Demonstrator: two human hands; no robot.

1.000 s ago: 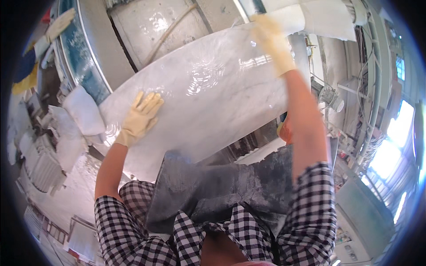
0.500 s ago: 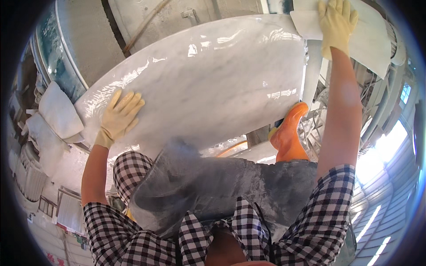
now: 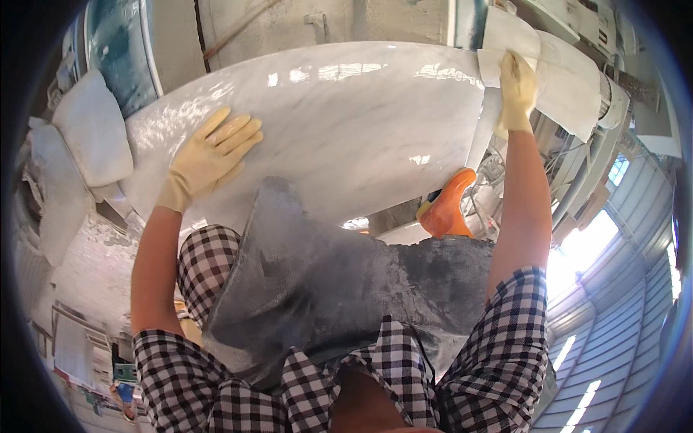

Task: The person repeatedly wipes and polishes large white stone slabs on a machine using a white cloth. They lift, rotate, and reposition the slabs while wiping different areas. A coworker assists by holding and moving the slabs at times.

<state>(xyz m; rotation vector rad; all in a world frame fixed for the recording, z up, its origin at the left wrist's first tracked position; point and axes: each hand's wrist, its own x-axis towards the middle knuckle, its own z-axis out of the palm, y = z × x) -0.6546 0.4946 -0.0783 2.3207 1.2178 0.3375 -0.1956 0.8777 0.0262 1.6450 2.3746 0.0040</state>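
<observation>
The pale, faintly grey-veined slab [image 3: 339,123] gleamed wet before me, past my dark apron [image 3: 346,289]. Beyond lay a grey surface [image 3: 274,29]; a bright window [image 3: 588,242] glared rightward. The slab's long axis ran left to right, its right end farther off. My left hand [image 3: 216,151] lay on it, fingers extended; my right hand [image 3: 517,90] curled over a white sheet [image 3: 570,86], whether gripping I couldn't tell.

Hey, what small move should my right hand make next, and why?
Perhaps have your right gloved hand pinch one of the pale sheets: it is curled right at them, beside the veined white slab, though whether it grips one is unclear. Your left gloved hand lies open over the slab.
</observation>
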